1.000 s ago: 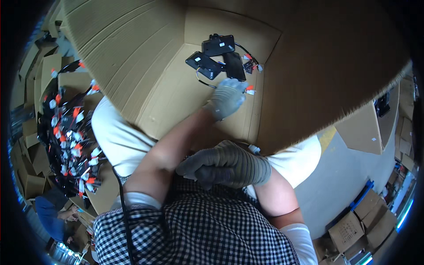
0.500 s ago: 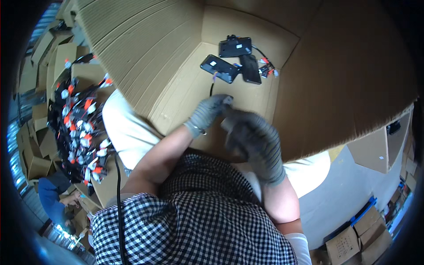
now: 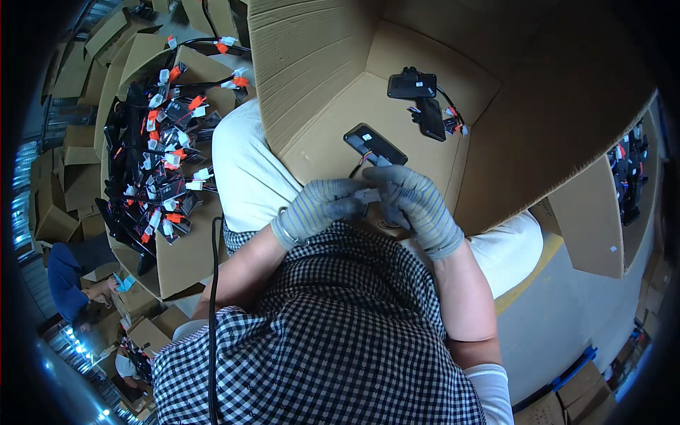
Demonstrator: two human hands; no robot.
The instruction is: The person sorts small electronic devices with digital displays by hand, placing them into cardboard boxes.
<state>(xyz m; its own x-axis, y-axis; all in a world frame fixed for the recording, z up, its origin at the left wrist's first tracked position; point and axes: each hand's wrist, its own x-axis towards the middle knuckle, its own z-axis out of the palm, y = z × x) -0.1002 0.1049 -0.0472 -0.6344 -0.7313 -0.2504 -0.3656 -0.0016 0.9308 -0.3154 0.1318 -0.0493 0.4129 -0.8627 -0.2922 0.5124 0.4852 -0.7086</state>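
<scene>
At the near side of a large cardboard box point(image 3: 319, 78), the gloved left hand point(image 3: 319, 207) and right hand point(image 3: 419, 203) have met, fingers pinched on a pale connector point(image 3: 366, 195). Inside, one black panel point(image 3: 377, 144) now lies apart from two other panels point(image 3: 412, 85), just beyond the fingertips, so handling centres on it.

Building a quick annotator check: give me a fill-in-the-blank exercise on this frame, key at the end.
1. The left hand and right hand both wear striped ____.
2. The large open box in front of the person is made of ____.
3. The flat devices inside that box are ____ in colour.
4. A dark cable runs down the person's ____ side.

Missing words: gloves; cardboard; black; left.
</scene>
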